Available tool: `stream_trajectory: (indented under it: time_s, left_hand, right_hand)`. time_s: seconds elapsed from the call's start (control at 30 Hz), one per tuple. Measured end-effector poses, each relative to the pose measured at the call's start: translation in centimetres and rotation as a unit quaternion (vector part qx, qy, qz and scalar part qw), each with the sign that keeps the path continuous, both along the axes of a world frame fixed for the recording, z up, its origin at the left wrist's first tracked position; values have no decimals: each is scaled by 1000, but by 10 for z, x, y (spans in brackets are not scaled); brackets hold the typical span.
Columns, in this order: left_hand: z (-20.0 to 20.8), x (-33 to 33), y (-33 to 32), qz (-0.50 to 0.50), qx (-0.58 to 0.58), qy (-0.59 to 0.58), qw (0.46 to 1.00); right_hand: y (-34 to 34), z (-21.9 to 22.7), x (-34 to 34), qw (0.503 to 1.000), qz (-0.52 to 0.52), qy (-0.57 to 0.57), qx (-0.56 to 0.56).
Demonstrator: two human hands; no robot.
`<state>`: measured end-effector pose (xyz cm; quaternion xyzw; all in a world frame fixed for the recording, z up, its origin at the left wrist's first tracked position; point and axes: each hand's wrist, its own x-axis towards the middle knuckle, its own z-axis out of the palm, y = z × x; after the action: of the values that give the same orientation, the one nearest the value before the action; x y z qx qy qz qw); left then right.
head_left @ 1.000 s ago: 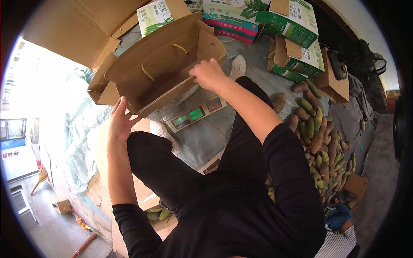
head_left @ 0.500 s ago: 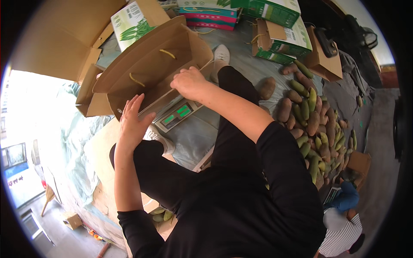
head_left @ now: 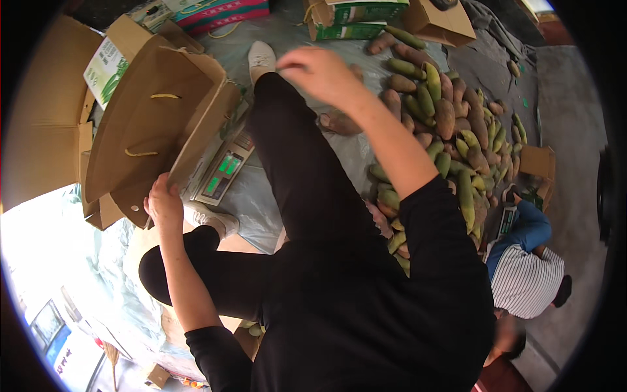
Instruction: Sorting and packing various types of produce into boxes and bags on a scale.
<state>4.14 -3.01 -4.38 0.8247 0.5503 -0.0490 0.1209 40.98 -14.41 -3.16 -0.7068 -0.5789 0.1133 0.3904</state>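
An open brown cardboard box point(head_left: 144, 85) with yellow rope handles stands tilted on a digital scale point(head_left: 225, 171) with a lit green display. My left hand point(head_left: 164, 199) is closed on the box's near edge, fingers bent over the cardboard. Away from the box, my right hand point(head_left: 323, 75) is in the air above my right knee and white shoe. Its fingers are loosely bent, thumb apart from the forefinger, slightly blurred, with nothing visible in them. Nearest to it on the right lies a heap of long green and reddish-brown root vegetables point(head_left: 444, 117).
Printed green cartons point(head_left: 353, 31) and a pink and teal box point(head_left: 222, 14) stand at the far side. Plastic sheeting point(head_left: 287, 36) covers the floor. At the right, a person in a striped shirt point(head_left: 526, 281) crouches by a small carton point(head_left: 537, 163) and another scale point(head_left: 506, 219).
My right hand has let go of the box edge and moved right, toward the vegetables. My left hand has gone from flat against the box to gripping its edge. The view has swung right.
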Motion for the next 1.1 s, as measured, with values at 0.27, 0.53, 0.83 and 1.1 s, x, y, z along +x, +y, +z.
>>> stream_trajectory:
  time_s: [0.27,0.53,0.83,1.1]
  left_hand:
    - [2,17,-1,-12,4,-30,999]
    - [-4,4,4,-17,23,-74,997]
    - [-10,11,2,8,36,-8,999]
    - [-6,19,-8,10,73,13,997]
  right_hand:
    - [-208,-161,88,925,-194,-32,-324]
    - [-292,-223,11,799,-227,-36,-556]
    - [-291,-233,-2,737,-157,-126,-645]
    - [-289,-250,-16,756,-54,-223,-613]
